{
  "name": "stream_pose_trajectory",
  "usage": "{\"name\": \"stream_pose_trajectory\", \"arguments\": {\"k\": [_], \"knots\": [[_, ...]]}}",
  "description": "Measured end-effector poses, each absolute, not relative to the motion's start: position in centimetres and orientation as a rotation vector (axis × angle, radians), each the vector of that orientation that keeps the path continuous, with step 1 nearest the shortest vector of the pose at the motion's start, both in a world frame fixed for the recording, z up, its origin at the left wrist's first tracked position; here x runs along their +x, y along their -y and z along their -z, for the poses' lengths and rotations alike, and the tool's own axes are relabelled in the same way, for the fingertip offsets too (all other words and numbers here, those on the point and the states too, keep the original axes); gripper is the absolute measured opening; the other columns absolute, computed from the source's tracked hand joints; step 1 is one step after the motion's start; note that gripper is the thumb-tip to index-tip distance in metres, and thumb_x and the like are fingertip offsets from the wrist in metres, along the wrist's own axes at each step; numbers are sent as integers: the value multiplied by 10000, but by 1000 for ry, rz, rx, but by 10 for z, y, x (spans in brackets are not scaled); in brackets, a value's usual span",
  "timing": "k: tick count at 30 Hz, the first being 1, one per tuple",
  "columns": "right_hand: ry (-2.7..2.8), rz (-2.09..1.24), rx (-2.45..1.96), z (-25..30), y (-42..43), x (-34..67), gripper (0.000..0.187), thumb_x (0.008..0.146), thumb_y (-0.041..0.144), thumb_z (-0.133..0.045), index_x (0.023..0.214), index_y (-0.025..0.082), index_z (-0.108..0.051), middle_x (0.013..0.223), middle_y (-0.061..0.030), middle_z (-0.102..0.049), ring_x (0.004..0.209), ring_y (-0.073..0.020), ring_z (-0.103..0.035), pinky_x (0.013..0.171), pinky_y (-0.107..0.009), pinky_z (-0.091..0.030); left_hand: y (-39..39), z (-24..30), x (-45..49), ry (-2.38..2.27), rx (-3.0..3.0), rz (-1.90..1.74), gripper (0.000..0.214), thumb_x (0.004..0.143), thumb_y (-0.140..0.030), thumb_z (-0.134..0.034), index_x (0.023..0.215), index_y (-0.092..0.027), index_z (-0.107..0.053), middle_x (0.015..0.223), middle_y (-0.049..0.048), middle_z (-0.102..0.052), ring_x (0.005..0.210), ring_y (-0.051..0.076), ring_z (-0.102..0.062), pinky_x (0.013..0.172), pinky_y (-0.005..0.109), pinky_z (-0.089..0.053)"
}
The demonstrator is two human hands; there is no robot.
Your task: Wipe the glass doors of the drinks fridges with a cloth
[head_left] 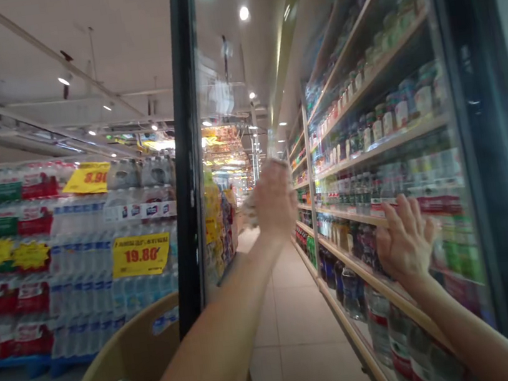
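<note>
A tall glass door (221, 94) with a black frame stands before me. My left hand (277, 203) is raised at the glass near the middle of the view. Motion smears its fingers, and I cannot make out whether anything is in it. Farther right and a little lower is my right hand (405, 241), fingers spread and nothing held. It is at or just in front of the glass; contact is hard to judge. Shelves of bottled drinks (381, 122) show in the glass behind it.
A tan chair-like piece with a cut-out back (133, 340) stands at lower left, close to my left forearm. Beyond it are stacked packs of bottled water (81, 271) with a yellow price sign (141, 255). A tiled aisle floor (295, 317) runs along large bottles (392, 335).
</note>
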State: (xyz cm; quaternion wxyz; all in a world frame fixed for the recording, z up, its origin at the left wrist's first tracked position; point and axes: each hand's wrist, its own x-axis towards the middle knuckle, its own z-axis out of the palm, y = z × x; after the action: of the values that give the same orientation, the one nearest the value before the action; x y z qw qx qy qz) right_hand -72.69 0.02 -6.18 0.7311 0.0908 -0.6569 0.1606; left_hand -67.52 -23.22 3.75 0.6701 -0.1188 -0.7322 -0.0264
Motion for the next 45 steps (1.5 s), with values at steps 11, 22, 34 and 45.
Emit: {"name": "stream_pose_trajectory", "arguments": {"k": [11,22,34,45], "knots": [[1448,-399,222,61,-2,-728,462,889,332,-350,1286,160,-512,1407,-140,-430,1345,-298,-325,1075,-559,-227,277,-63,-660,1629,-158,65,505,900,-301,-348,1367,-112,-373,1488,124,-290,1398,258,-203,1137,475,-196],[1402,-350,255,62,-7,-732,496,882,344,-329,1306,152,-501,1406,-150,-430,1337,-314,-343,1048,-574,-266,221,104,-670,1665,-712,-422,517,875,-332,-418,1385,-265,-358,1486,-9,-310,1413,187,-157,1146,411,-182],[1426,-394,248,62,-6,-729,505,875,334,-329,1327,167,-480,1420,-135,-414,1341,-322,-334,1041,-586,-266,225,163,-654,1594,-624,-438,501,877,-341,-396,1366,-230,-398,1523,18,-205,1412,215,-160,1119,367,-249],[1454,-421,209,60,-3,-725,503,878,350,-314,1297,159,-515,1411,-134,-426,1339,-318,-340,1046,-573,-255,326,156,-628,1601,-85,-134,665,860,-221,-470,1455,-189,-174,1510,133,-205,1411,274,-138,1115,478,-218]]}}
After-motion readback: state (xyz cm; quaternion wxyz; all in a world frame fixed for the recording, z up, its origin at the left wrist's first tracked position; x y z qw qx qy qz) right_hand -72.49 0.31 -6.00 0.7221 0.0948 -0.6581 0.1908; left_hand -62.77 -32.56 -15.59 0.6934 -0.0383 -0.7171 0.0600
